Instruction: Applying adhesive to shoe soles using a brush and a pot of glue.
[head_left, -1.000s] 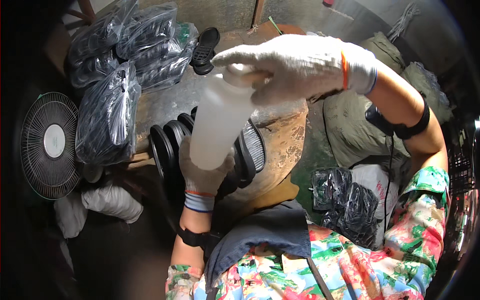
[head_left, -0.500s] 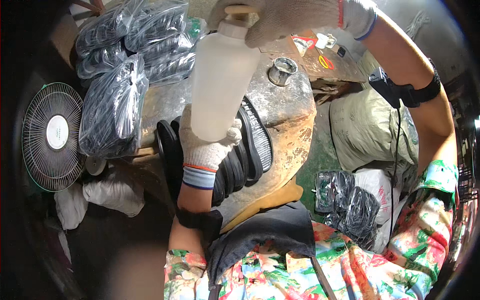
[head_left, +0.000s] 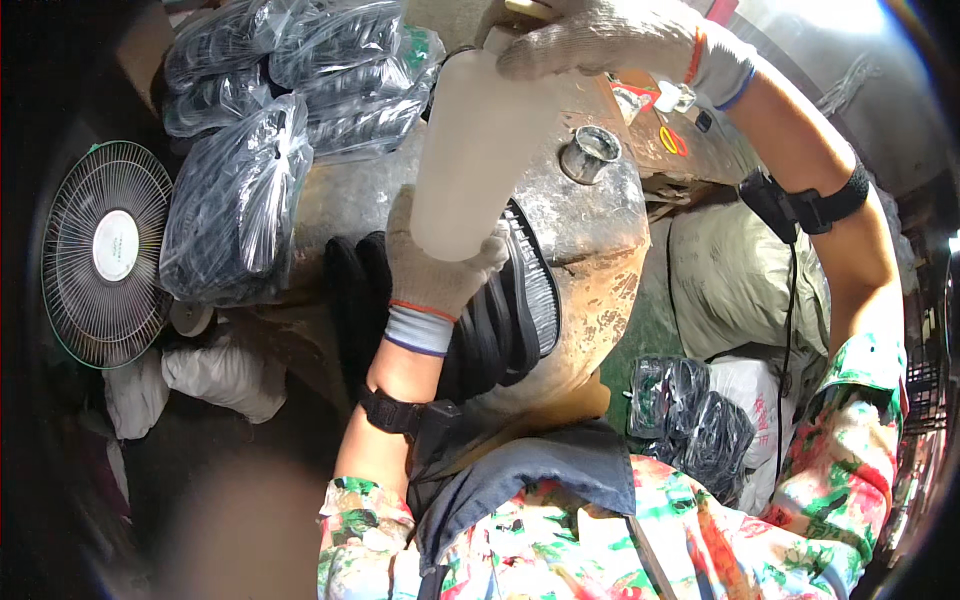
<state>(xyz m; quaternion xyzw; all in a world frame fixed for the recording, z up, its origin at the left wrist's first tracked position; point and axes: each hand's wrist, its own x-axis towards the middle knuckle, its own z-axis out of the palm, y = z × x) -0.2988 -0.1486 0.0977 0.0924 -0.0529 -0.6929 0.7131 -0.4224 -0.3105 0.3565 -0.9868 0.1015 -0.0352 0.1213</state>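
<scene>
A translucent whitish plastic bottle (head_left: 468,160) is held up over the table, leaning slightly with its neck toward the far side. My right hand (head_left: 615,40), in a knitted work glove, is closed around the bottle's neck and cap end. A wooden-looking piece (head_left: 532,9) shows by its fingers; what it belongs to is hidden. My gloved left hand (head_left: 435,270) supports the bottle's lower end from behind, its thumb side showing at the right of the base. Below and behind this hand, black shoe soles (head_left: 532,290) stand in a row on the worn table (head_left: 610,230).
A grimy metal cup (head_left: 590,155) sits on the table beyond the soles. Plastic bags of black soles (head_left: 240,200) are piled at the left, near a fan (head_left: 115,245). Farther right are scissors (head_left: 672,141) and a large pale sack (head_left: 745,280).
The view has shifted a little, so the scene sits slightly differently in the picture. Both hands keep hold of the bottle, whose base has risen slightly toward the right.
</scene>
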